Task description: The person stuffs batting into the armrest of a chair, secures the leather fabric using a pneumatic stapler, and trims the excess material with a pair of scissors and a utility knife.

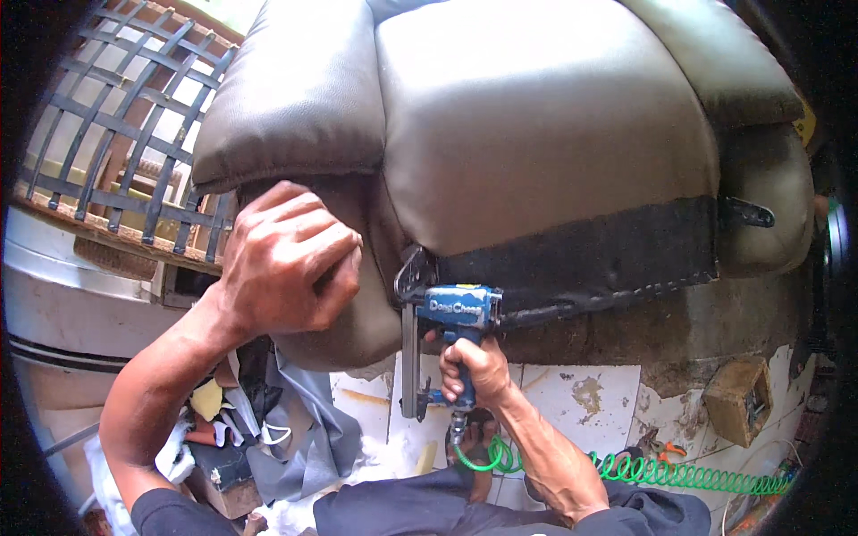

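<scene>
A grey-brown leather-covered recliner chair point(554, 143) fills the upper middle, a black cloth strip point(581, 255) along its near lower edge. My right hand point(478, 368) is wrapped round the handle of a blue air staple gun point(458, 307). The gun's head is next to a dark metal bracket point(413, 272) at the strip's left end; whether they touch, I cannot tell. My left hand point(290, 259) is closed in a fist just below the padded left armrest point(290, 98). Its curled fingers hide whatever they may hold.
A green coiled air hose point(688, 474) runs from the gun to the right across the tiled floor point(585, 397). At right stands a small wooden box point(738, 400), with pliers point(657, 444) nearby. Grey fabric scraps point(308, 438) lie lower left. A webbed wooden frame point(125, 116) stands upper left.
</scene>
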Action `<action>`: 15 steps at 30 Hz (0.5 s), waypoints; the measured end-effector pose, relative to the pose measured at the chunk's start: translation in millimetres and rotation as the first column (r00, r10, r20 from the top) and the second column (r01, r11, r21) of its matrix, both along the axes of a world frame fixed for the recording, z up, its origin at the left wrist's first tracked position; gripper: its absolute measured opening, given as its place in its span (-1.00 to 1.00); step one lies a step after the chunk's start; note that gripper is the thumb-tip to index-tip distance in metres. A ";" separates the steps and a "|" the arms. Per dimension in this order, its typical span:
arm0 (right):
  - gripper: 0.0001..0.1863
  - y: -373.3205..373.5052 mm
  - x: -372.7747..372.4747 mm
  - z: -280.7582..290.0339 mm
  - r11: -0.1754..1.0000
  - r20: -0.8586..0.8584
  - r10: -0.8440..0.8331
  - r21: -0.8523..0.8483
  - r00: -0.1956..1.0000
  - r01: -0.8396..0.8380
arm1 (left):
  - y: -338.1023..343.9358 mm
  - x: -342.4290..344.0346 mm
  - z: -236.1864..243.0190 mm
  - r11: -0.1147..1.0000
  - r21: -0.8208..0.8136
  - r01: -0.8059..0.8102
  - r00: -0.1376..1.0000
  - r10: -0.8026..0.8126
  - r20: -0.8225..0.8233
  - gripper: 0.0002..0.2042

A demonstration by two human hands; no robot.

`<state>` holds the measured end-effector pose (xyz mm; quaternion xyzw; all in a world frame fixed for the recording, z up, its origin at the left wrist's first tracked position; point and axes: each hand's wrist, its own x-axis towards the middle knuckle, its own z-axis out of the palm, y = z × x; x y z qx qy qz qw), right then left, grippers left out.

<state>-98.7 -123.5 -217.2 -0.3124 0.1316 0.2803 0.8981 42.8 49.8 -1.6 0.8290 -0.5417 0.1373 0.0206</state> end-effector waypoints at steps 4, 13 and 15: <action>-0.61 -0.4 1.7 5.5 0.997 -0.022 0.051 -0.054 0.998 -0.052 | -5.7 -5.8 4.1 1.000 -0.017 -0.003 1.000 0.004 0.016 -0.95; -0.73 -21.2 0.3 10.6 0.999 0.077 0.016 -0.037 0.997 -0.013 | 0.3 -4.9 5.5 0.997 -0.060 -0.048 0.997 0.052 0.062 -0.97; -0.85 -43.2 -10.6 11.5 0.944 0.177 0.112 -0.327 0.978 -0.049 | 4.3 -6.3 2.4 0.994 -0.089 -0.068 0.995 0.074 0.063 -0.96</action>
